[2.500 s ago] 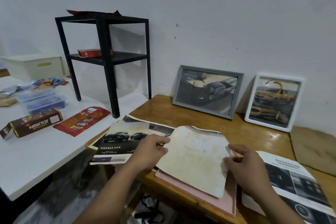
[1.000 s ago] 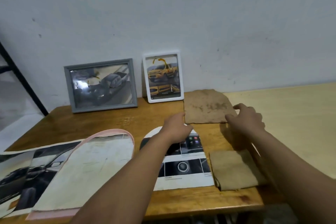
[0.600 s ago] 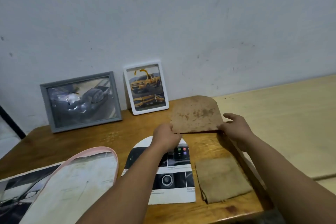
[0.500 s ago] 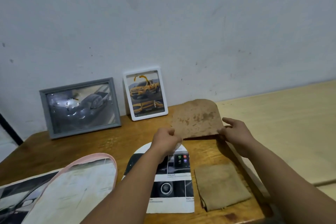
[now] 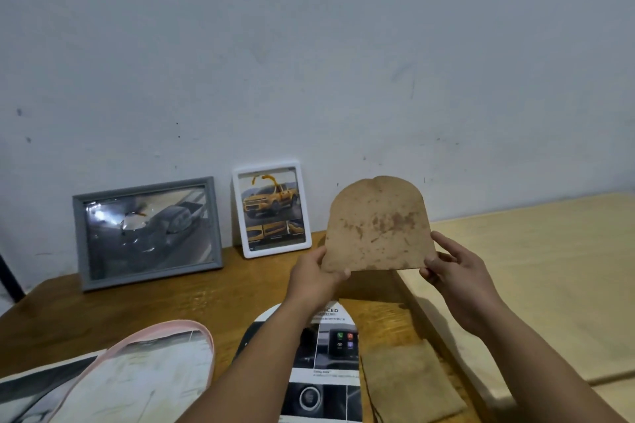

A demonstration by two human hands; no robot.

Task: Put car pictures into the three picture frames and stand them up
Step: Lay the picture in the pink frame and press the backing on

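While both hands (image 5: 314,273) (image 5: 453,268) pinch the brown board (image 5: 376,225), two filled frames (image 5: 146,233) (image 5: 271,211) lean behind.

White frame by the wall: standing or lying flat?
Standing. The white frame rests on its lower edge on the wooden table against the wall, with the yellow car picture facing out.

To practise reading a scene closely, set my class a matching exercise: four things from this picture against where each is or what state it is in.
Things:
1. grey frame
2. white frame
3. brown board
4. pink frame

States:
A. held up by both hands
B. lying flat on the table
C. standing, yellow car inside
D. standing, dark car inside

Pairs: 1-D, 2-C, 3-A, 4-B
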